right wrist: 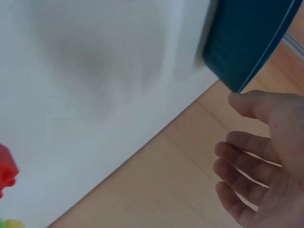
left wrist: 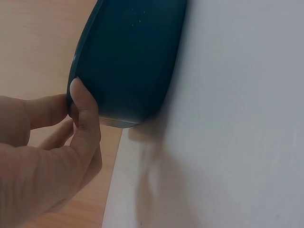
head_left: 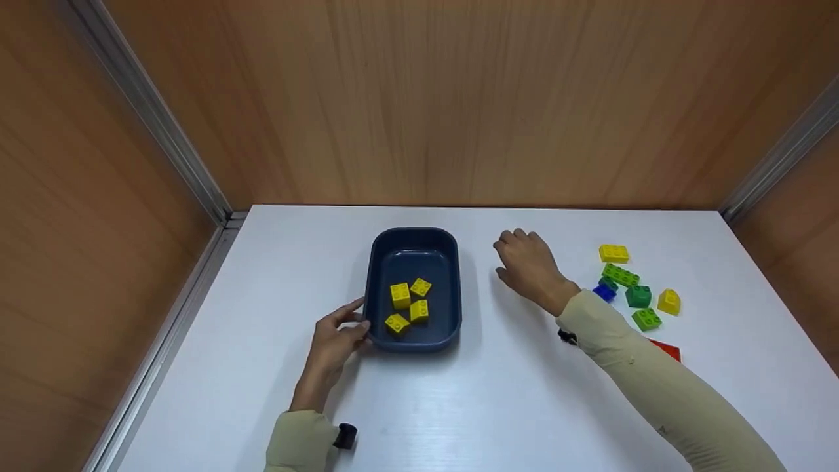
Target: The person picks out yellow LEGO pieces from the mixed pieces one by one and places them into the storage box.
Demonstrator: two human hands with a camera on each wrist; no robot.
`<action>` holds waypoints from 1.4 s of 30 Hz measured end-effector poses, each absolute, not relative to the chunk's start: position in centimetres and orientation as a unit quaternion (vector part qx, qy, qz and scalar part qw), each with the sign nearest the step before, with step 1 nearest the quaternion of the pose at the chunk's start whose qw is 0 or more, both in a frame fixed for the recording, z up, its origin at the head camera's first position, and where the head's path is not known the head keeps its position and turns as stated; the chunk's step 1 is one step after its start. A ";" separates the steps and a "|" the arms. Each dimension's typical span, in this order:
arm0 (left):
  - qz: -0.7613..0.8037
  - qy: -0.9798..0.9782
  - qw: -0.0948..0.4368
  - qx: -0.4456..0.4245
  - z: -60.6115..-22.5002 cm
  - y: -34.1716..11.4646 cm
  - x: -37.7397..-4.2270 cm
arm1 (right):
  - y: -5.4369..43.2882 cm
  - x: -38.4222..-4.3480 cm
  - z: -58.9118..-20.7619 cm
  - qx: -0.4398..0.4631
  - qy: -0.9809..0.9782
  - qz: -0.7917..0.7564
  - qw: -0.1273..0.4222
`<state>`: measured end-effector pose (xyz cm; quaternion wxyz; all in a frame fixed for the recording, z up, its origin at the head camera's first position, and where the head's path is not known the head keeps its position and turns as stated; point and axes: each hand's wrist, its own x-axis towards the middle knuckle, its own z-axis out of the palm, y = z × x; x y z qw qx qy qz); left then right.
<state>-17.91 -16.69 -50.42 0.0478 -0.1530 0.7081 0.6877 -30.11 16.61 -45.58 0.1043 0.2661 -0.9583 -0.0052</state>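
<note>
A dark blue tray (head_left: pixel 414 345) stands upright on the white table, with several yellow toy bricks (head_left: pixel 400 296) in its near half. My left hand (head_left: pixel 335 344) is at the tray's near left side. Up close in the left wrist view, thumb and fingers pinch the tray's rim (left wrist: pixel 74 64). Right of the tray and apart from it, my right hand (head_left: pixel 529 267) hovers above the table. Its fingers look relaxed and hold nothing in the right wrist view, where the hand (right wrist: pixel 261 152) appears beside the tray's corner.
On the right lie loose bricks: a yellow brick (head_left: pixel 613 254), a long green brick (head_left: pixel 620 275), a blue brick (head_left: pixel 604 292), a dark green brick (head_left: pixel 638 296), a rounded yellow one (head_left: pixel 669 301) and a red piece (head_left: pixel 667 349) partly behind the right sleeve. Wooden panels (head_left: pixel 426 105) enclose the table.
</note>
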 end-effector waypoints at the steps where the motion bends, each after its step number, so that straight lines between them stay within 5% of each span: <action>1: 0.687 0.708 0.048 -0.153 -50.4 -16.7 -17.9 | 17.0 -30.1 -45.7 0.263 -0.960 -0.006 0.100; 42: 0.698 0.699 0.046 -0.149 -50.3 -16.4 -18.1 | 33.2 -31.5 -47.4 0.139 -0.988 -0.015 0.069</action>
